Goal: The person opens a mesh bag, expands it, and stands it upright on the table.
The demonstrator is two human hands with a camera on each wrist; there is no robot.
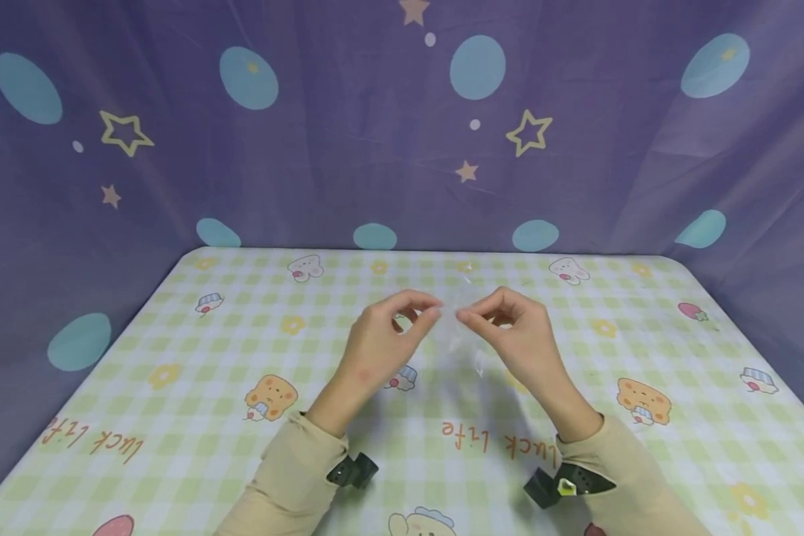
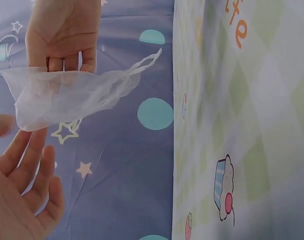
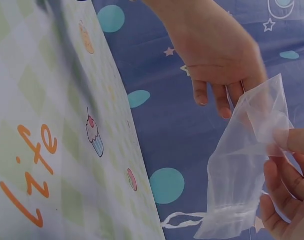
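A sheer white mesh drawstring bag hangs between the two hands above the table. My left hand comes from the left, thumb and index fingertip close together at the bag's near edge. In the left wrist view that bag stretches sideways, its white string loop at the right end; the left thumb's contact with it is unclear. My right hand pinches the bag from the other side. Between right thumb and finger, the mesh folds at its upper end in the right wrist view, while the string loop hangs at the bottom.
A green-and-white checked cloth with cartoon prints covers the table. Behind and beside it hangs a purple curtain with stars and blue ovals. Each wrist carries a small black camera, one of them the left camera.
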